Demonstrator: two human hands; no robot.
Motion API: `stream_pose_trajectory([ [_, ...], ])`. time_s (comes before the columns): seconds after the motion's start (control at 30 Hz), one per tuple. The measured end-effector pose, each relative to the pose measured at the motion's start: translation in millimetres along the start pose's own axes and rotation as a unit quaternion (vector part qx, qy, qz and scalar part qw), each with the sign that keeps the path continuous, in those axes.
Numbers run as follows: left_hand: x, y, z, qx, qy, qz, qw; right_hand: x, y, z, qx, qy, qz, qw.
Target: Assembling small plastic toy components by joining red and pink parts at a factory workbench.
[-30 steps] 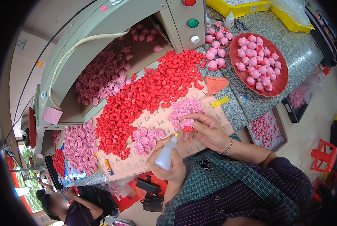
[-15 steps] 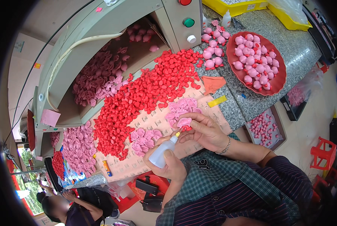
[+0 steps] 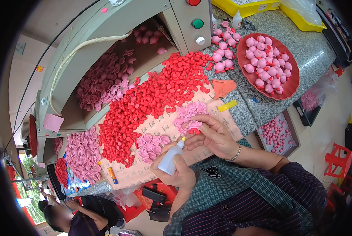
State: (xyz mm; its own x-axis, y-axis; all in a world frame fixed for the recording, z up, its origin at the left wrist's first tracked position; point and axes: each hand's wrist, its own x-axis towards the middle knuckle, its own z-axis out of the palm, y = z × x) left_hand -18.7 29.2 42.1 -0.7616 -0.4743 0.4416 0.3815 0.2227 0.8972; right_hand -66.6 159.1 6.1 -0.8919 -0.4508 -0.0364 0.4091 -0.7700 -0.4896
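A translucent white squeeze bottle (image 3: 169,162) with a yellow tip sits in the closed fingers of my left hand (image 3: 182,176), its nozzle pointing up. Between thumb and fingertips, my right hand (image 3: 219,138) pinches a small pink molded piece (image 3: 194,124) with a red part on its lower side. A short gap separates the bottle's tip from that piece. Just beyond it lies a cluster of pink frilled pieces (image 3: 191,110), with another pink cluster (image 3: 150,147) to the left. Behind these spreads a long heap of small red pieces (image 3: 144,106).
A grey machine (image 3: 105,29) with an opening full of pink parts rises at the far left. On the granite counter (image 3: 254,114) stands a red bowl (image 3: 294,84) of round pink figures. An orange-blue tube (image 3: 112,175) lies near the mat's left edge. A person (image 3: 72,216) sits lower left.
The bottle's tip has drawn slightly back from the pink piece. My right hand has moved the piece a little up and to the right.
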Motion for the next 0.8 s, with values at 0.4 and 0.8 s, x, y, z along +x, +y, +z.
stream_pose_trajectory([
  [0.4, 4.5, 2.0, 1.8, 0.035, -0.03, 0.034, 0.998, 0.5, -0.2, 1.1, -0.008, -0.005, 0.002, 1.0],
  [0.8, 6.2, 7.2, 6.3, 0.046, -0.018, 0.023, 0.999, 0.3, 0.0, 1.7, -0.01, 0.003, 0.003, 1.0],
])
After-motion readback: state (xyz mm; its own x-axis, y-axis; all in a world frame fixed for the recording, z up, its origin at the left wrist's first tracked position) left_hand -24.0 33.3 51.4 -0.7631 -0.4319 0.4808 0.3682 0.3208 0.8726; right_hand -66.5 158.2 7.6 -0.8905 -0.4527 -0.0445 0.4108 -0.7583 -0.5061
